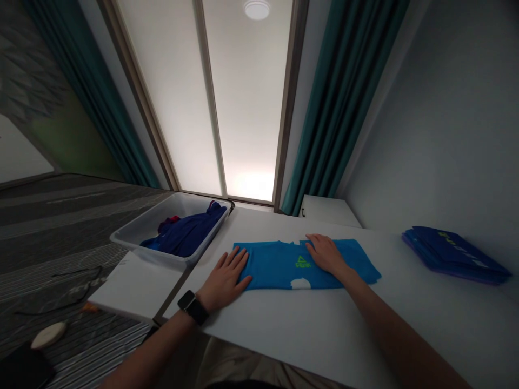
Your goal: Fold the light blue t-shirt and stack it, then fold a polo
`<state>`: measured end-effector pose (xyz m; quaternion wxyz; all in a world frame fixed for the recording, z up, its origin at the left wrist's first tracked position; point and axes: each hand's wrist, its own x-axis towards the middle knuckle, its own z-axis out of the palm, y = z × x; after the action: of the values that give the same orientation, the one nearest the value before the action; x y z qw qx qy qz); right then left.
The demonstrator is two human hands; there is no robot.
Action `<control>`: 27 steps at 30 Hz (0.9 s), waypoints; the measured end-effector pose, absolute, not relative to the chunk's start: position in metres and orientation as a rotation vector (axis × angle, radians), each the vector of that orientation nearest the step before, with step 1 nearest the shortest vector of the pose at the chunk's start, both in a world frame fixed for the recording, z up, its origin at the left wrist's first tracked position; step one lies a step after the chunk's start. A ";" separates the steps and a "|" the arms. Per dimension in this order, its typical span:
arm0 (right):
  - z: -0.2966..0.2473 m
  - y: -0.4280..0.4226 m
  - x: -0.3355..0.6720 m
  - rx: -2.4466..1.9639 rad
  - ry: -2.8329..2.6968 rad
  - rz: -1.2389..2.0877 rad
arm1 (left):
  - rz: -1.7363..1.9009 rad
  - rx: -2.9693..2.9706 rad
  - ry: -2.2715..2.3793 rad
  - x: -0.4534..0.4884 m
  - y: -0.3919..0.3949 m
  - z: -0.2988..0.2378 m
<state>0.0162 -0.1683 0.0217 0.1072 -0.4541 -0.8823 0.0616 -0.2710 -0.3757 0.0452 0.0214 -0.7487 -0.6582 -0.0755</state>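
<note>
A bright blue shirt (275, 265) with a green logo lies flat and partly folded on the white table (324, 329). My left hand (226, 278) rests open and flat on the shirt's left end; a dark watch sits on that wrist. My right hand (326, 254) lies open with fingers stretched out on the shirt's middle, just right of the logo. Neither hand grips the cloth.
A grey plastic bin (133, 229) with dark blue and red clothes stands left of the table on a lower white surface (130, 289). A stack of folded dark blue garments (454, 254) lies at the table's right. Curtains and a window are behind. Cables lie on the floor at left.
</note>
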 end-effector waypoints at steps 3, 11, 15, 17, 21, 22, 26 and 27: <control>0.012 -0.164 0.032 -1.432 -2.642 0.179 | -0.217 -2.326 -2.045 -0.284 -0.372 0.049; 0.006 -0.177 0.046 -1.527 -2.641 0.193 | -0.238 -2.387 -2.002 -0.290 -0.372 0.054; 0.005 -0.185 0.053 -1.564 -2.632 0.177 | -0.220 -2.453 -1.999 -0.288 -0.376 0.058; 0.005 -0.187 0.056 -1.570 -2.630 0.158 | -0.250 -2.442 -2.039 -0.288 -0.377 0.060; 0.008 -0.187 0.053 -1.532 -2.607 0.089 | -0.397 -2.366 -2.148 -0.289 -0.375 0.058; 0.009 -0.188 0.050 -1.480 -2.598 0.075 | -0.454 -2.342 -2.169 -0.289 -0.374 0.057; 0.016 -0.198 0.026 -1.100 -2.584 0.150 | -0.636 -2.256 -2.236 -0.293 -0.371 0.055; 0.019 -0.202 0.017 -1.006 -2.586 0.190 | -0.650 -2.251 -2.243 -0.293 -0.371 0.055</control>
<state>0.0166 -0.2023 0.0195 0.1791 -0.3558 -0.9148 0.0671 -0.2929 -0.3711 0.0545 -0.0511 -0.6931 -0.6907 -0.2000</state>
